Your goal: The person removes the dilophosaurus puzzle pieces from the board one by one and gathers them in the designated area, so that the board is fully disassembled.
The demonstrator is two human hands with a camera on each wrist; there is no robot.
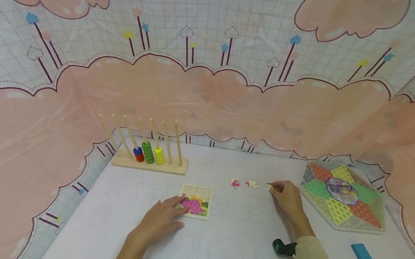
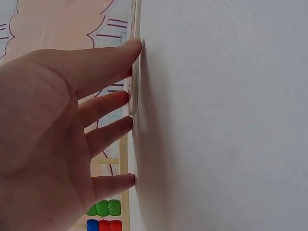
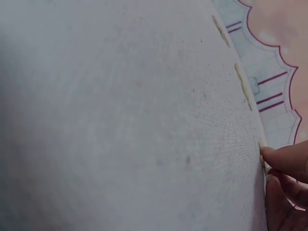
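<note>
Dino puzzle (image 1: 195, 206) part-filled (3 to go, apparently); 2 pcs. (image 1: 235, 183) loose on counter (image 1: 220, 248); 3rd pc. (image 1: 269, 186) pinched in R grip (image 1: 288, 197), nearly closed; L grip (image 1: 164, 217) spread, touching puzzle.

Looks like a kids' play corner, can't tell if it's a home tbh: cartoon-cloud backdrop (image 1: 209, 105) up top, bead abacus (image 1: 148, 153) left of centre, dinosaur puzzle (image 1: 198, 205) lower middle, white table (image 1: 230, 233).
</note>
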